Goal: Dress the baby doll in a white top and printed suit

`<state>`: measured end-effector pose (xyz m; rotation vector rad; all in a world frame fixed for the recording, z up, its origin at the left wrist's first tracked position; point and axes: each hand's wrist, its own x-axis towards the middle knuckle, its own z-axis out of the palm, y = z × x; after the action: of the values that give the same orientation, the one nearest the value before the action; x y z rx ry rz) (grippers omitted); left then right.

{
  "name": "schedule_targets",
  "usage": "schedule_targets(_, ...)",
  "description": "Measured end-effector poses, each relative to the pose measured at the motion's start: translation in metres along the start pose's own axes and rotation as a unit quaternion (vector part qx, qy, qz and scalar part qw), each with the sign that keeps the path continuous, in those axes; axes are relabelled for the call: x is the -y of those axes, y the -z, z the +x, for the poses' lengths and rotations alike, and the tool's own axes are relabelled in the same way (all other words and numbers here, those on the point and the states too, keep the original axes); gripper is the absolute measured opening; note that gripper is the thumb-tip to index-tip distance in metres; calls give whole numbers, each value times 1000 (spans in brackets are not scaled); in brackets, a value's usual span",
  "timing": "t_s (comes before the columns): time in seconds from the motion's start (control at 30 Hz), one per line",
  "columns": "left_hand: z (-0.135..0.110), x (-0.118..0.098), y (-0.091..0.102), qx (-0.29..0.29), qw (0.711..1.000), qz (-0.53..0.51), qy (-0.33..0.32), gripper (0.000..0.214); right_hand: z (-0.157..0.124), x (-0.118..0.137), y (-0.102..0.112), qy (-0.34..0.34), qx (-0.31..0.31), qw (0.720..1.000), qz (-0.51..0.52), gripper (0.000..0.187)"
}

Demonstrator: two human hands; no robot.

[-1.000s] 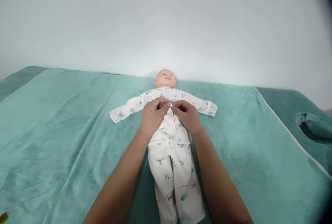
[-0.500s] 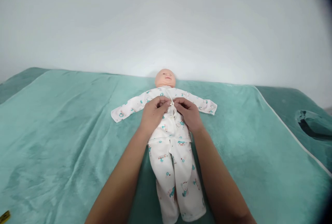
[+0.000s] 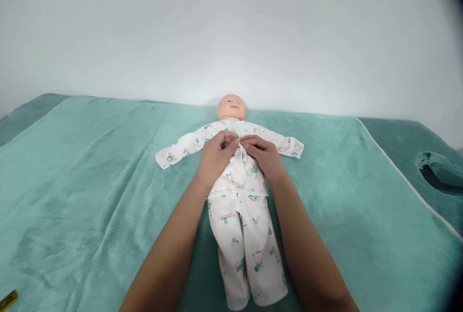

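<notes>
A baby doll (image 3: 231,107) lies on its back with its arms spread. It wears a white baby shirt (image 3: 237,182) with small coloured prints, and matching trousers (image 3: 260,249). At the chest my left hand (image 3: 217,155) is closed, thumb and fingers pinched on the shirt's front at the middle. My right hand (image 3: 265,157) pinches the same spot from the other side, its fingertips almost meeting the left ones. A thin white tie loop (image 3: 241,156) hangs just below the fingers, over the front opening. The fingertips hide exactly what is between them.
A green plush blanket (image 3: 108,182) covers the surface beneath the doll, with long creases on the left. Behind stands a pale wall (image 3: 231,27). On the right, beyond the blanket's pale edge, a dark curved shape (image 3: 437,177) shows. A yellow-and-black object (image 3: 9,300) lies at the lower left corner.
Both hands stay at the shirt's chest, with the fingertips drawn slightly closer together. The white strip above the fingers shows less now. The view has shifted a little.
</notes>
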<state>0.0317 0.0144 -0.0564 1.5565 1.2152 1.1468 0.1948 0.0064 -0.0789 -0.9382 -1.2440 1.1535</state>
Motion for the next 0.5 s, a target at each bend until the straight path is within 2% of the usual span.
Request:
schedule_targets(0.1,0,-2,0,-4,999,-28,26,23,-1,4,1,-2,20,1000,-13,7)
schedule_targets(0.27,1,-2,-1,-9,995,-80,52,19,-5,15,4,-52,57,992,-103,15)
schedule_targets(0.37,2,-2,-1,-18,995,-86,44,15,-5,29,2,-29,75,979,-186,16)
schedule_targets(0.5,2,-1,0,-16,996,-79,34,15,-18,69,-18,34,33,968,-246,16)
